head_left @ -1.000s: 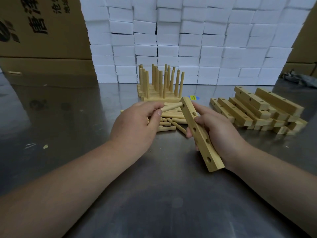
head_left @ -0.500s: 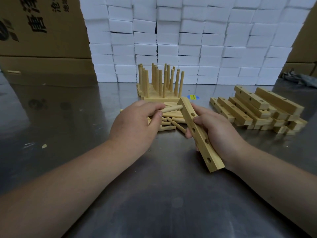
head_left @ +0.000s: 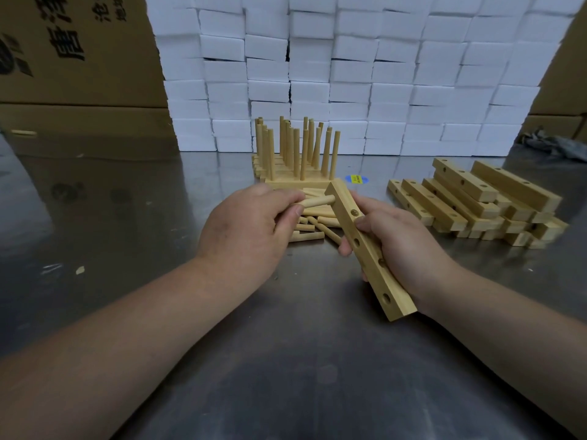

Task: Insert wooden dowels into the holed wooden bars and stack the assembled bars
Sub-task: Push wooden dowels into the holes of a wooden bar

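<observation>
My right hand (head_left: 403,246) grips a holed wooden bar (head_left: 370,250), held tilted above the table with its far end up. My left hand (head_left: 244,230) pinches a wooden dowel (head_left: 93,201)... no dowel there; the dowel (head_left: 317,201) lies level, its tip touching the side of the bar's far end. Loose dowels (head_left: 313,228) lie on the table under the hands. Behind them stands the stack of assembled bars (head_left: 295,154) with dowels upright. A pile of bare holed bars (head_left: 476,201) lies to the right.
The work sits on a shiny metal table (head_left: 301,376). A wall of white foam blocks (head_left: 349,74) closes the back, cardboard boxes (head_left: 73,58) stand at back left and right. A blue and yellow sticker (head_left: 355,178) is on the table by the stack.
The dowel in my left hand has moved right until its tip meets the bar's far end. The bar has shifted slightly.
</observation>
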